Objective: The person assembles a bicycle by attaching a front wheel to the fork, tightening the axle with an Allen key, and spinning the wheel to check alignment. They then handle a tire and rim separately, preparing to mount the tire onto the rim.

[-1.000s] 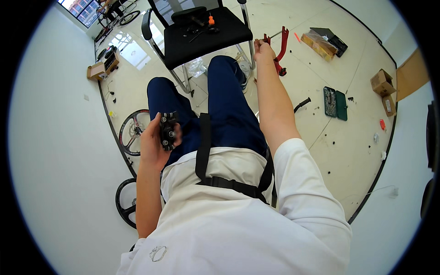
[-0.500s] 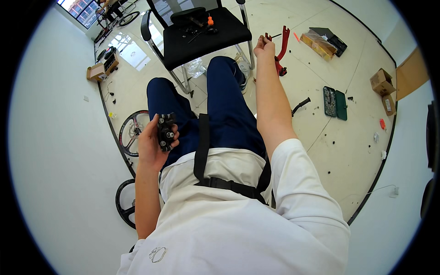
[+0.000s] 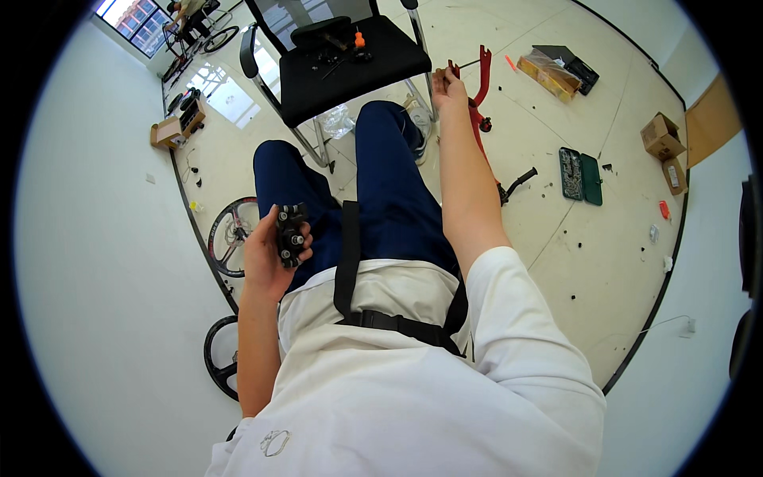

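Note:
My left hand (image 3: pixel 266 253) is wrapped round a black bicycle brake caliper (image 3: pixel 289 237) with silver bolts, held above my left thigh. Reaching out past my right knee, my right hand (image 3: pixel 450 86) has its fingers closed at the tip of one prong of a red bicycle frame (image 3: pixel 483 79). A thin dark rod shows between that prong and the other one. My hand and forearm cover part of the frame, and the exact grip of the fingertips is hard to make out.
Ahead stands a black chair (image 3: pixel 354 67) with tools on its seat, including an orange-handled screwdriver (image 3: pixel 359 40). On the floor lie a green toolbox (image 3: pixel 590 179), a yellow box (image 3: pixel 548 75), cartons (image 3: pixel 662 137) and wheels (image 3: pixel 230 234). Another person (image 3: pixel 193 12) works far off by the window.
My right hand and the red frame appear slightly further left, with more of the frame in sight. The caliper in my left hand sits a little lower. The whole view has shifted slightly.

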`<control>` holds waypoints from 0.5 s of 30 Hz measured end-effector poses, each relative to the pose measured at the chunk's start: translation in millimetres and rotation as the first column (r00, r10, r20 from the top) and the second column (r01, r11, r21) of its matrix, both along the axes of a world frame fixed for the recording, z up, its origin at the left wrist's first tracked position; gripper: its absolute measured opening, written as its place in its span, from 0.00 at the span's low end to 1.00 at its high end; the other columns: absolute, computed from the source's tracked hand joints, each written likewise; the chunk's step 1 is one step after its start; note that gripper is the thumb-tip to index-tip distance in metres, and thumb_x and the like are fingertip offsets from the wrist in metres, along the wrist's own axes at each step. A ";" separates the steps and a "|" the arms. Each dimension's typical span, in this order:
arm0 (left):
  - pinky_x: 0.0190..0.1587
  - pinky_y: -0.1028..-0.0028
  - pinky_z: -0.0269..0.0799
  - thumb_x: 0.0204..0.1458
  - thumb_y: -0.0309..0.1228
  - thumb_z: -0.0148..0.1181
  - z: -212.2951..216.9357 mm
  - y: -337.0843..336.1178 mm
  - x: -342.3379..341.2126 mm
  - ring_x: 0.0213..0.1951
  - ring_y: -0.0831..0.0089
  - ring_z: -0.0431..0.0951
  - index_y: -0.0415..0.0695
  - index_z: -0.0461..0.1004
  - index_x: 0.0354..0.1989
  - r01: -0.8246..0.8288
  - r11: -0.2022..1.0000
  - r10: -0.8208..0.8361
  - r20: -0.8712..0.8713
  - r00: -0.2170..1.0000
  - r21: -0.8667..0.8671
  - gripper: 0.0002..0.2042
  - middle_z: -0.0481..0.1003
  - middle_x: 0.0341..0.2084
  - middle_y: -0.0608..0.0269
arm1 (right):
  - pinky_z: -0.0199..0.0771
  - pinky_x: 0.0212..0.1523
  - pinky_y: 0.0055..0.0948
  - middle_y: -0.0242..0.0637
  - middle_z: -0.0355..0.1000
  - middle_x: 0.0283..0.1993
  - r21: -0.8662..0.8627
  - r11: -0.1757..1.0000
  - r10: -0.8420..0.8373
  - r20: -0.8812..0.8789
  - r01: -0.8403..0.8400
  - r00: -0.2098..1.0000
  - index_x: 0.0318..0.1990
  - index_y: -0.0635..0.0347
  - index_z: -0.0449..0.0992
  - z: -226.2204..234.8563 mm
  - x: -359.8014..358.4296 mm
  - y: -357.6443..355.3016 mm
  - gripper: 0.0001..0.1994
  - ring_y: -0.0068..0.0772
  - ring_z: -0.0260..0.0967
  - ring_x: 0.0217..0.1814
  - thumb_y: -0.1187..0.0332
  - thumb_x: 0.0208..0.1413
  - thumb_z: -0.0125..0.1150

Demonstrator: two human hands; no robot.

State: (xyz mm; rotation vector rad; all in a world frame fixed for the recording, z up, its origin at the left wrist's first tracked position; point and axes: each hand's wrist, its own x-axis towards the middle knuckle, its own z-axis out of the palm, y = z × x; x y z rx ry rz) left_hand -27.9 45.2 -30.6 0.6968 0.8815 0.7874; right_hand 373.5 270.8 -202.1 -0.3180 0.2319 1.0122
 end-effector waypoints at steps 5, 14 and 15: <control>0.23 0.76 0.63 0.59 0.43 0.41 -1.9 -0.6 0.8 0.26 0.70 0.67 0.39 0.68 0.38 0.003 1.000 -0.003 -0.013 1.000 -0.002 0.17 0.69 0.24 0.58 | 0.76 0.39 0.25 0.35 0.73 0.33 0.024 1.000 0.011 0.009 -0.012 1.000 0.36 0.63 0.71 -1.9 -11.0 -3.6 0.04 0.29 0.73 0.36 0.75 0.53 0.58; 0.23 0.76 0.63 0.59 0.43 0.42 -2.9 -1.1 0.0 0.26 0.70 0.67 0.39 0.68 0.39 0.000 1.000 -0.001 -0.016 1.000 -0.014 0.18 0.69 0.24 0.58 | 0.77 0.39 0.25 0.39 0.71 0.34 -0.036 0.999 -0.040 0.001 0.040 0.999 0.37 0.67 0.70 3.9 -1.5 -5.8 0.06 0.32 0.72 0.36 0.79 0.51 0.59; 0.23 0.76 0.63 0.59 0.44 0.42 -3.2 -1.2 -0.4 0.26 0.70 0.67 0.40 0.68 0.39 0.002 1.000 -0.002 -0.015 1.000 -0.011 0.18 0.69 0.24 0.58 | 0.78 0.39 0.24 0.39 0.71 0.34 -0.047 0.998 -0.045 0.015 0.046 0.999 0.36 0.67 0.70 4.8 -2.3 -5.9 0.06 0.33 0.72 0.36 0.79 0.51 0.59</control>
